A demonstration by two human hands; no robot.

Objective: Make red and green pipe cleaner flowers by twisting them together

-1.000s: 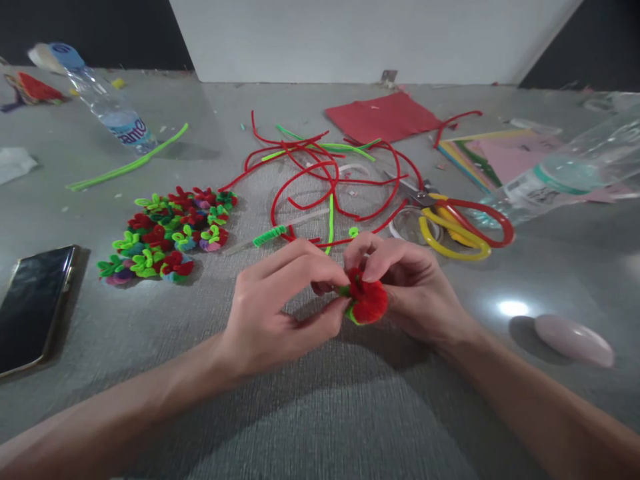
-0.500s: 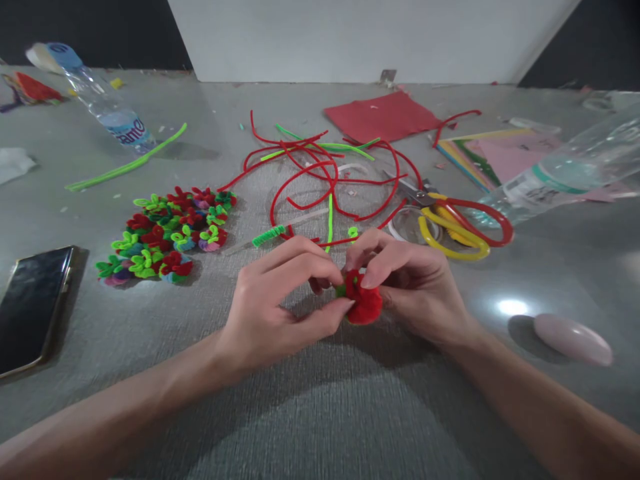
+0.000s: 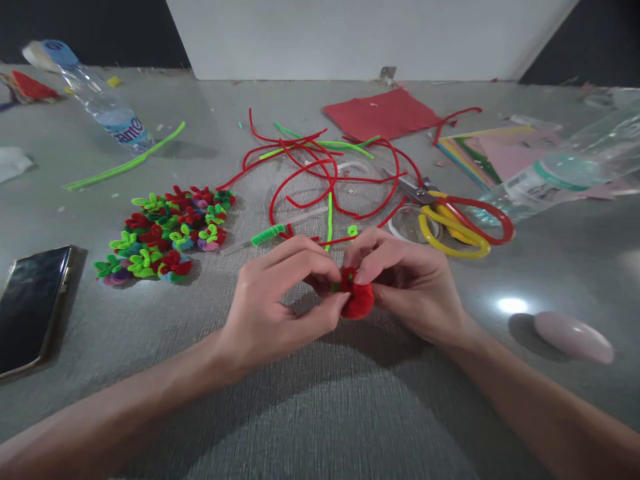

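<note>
Between my two hands is a small red pipe-cleaner ornament with a bit of green at its left side. My left hand pinches its left side with thumb and fingers. From the right, my right hand grips its top and side; part of the ornament is hidden by the fingers. Beyond the hands lie loose red pipe cleaners and a straight green pipe cleaner. A green coil sits around a pale stick. At the left is a cluster of finished-looking red, green and purple pipe-cleaner ornaments.
Scissors with red and yellow handles lie right of the hands, near a tilted clear bottle. A phone is at far left, a pink mouse at right. Another bottle, red sheet and coloured papers lie farther back.
The red ornament has shifted slightly left and up and is turned a little in my fingers. Both hands keep their pinch on it.
</note>
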